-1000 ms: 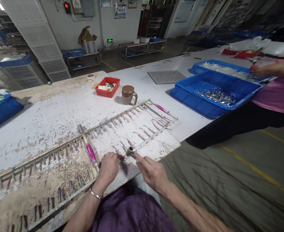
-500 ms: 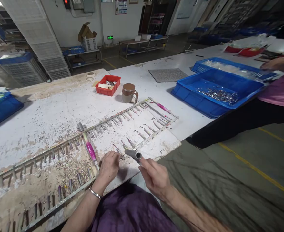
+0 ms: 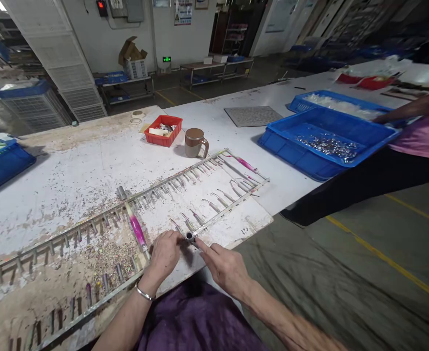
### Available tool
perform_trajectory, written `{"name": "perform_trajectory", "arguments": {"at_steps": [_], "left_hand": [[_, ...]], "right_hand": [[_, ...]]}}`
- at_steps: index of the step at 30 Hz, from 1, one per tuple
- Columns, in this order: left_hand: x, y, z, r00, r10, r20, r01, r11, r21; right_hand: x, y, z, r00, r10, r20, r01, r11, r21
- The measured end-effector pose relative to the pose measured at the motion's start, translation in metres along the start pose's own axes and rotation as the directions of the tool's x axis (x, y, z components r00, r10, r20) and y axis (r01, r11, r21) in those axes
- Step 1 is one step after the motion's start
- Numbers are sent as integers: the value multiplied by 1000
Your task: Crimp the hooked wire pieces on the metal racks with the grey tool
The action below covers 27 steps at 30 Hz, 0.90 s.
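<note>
Here, a short grey metal tube [image 3: 190, 237] with a dark open bore sits at the near rail of the long metal pin rack [image 3: 90, 225], its open end facing the camera and its long axis running away toward the rack. The right hand [image 3: 224, 265] pinches it in a closed grip; the left hand [image 3: 164, 253] touches it, fingers curled, on the white speckled desk [image 3: 71, 165].

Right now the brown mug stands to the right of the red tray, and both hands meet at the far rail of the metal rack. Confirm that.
Wrong rail. In the head view the left hand and right hand meet at the near rail of the metal rack. The brown mug does stand right of the red tray.
</note>
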<state>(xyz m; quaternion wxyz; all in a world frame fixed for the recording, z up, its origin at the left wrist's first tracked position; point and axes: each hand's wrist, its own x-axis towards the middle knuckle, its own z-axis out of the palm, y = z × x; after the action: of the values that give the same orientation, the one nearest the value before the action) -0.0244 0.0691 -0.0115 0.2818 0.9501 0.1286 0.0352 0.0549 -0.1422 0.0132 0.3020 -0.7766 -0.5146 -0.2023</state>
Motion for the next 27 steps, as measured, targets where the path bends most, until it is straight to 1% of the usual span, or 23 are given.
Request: {"name": "perform_trajectory", "arguments": {"at_steps": [2,3,5,6,7,9,11,12,14,16,17,19,21,22,24,26,27], "left_hand": [[0,1,-1,1000,8,-2,-8,1000,-19],[-1,1,-1,1000,17,-14,-18,1000,-22],[-1,1,-1,999,28,-40,-29,999,-14],[-2,0,-1,999,32,-43,-32,999,-9],[-2,0,0,999,35,-37,-36,999,-6],[-2,-1,1,999,32,-19,-32,999,-13],[-1,-2,2,1000,18,-21,-19,999,-26],[-1,-3,2,999,13,-30,-14,999,-29],[-2,-4,3,999,20,-47,-21,1000,-20],[-2,-5,3,998,44,-49,-44,999,2],[-3,-5,3,997,54,-46,-54,999,8],[-3,-5,2,997,61,-42,-61,998,-1],[-3,-5,2,998,54,-43,-55,998,-27],[-3,-4,2,998,49,-49,-51,998,-39],[-3,-5,2,997,48,-62,-51,997,-53],[-2,-6,4,996,54,-76,-58,997,-41],[-2,-7,5,995,60,-76,-62,998,-26]], "right_hand": [[0,-2,-5,1000,25,-12,-25,998,62],[0,-2,-7,999,26,-40,-23,996,86],[0,-4,-8,995,5,-96,3,996,87],[0,-4,-6,994,-8,-106,15,998,63],[-1,-3,-4,995,-24,-99,28,999,34],[-1,-2,1,999,-26,-33,25,1000,-6],[-1,0,2,1000,3,20,-3,1000,9],[-1,1,1,1000,19,17,-19,999,31],[-3,1,0,999,47,-25,-45,997,60],[-4,0,1,997,52,-61,-49,998,45],[-4,-1,2,997,42,-57,-41,999,23],[-5,-1,4,1000,22,-7,-22,1000,-9],[-4,-1,2,999,27,28,-28,999,16],[-4,-1,0,999,43,21,-44,998,46],[-3,0,-3,997,69,-39,-65,994,92],[-2,1,-2,995,60,-73,-55,996,74],[-1,2,-1,997,50,-59,-47,998,49]]}}
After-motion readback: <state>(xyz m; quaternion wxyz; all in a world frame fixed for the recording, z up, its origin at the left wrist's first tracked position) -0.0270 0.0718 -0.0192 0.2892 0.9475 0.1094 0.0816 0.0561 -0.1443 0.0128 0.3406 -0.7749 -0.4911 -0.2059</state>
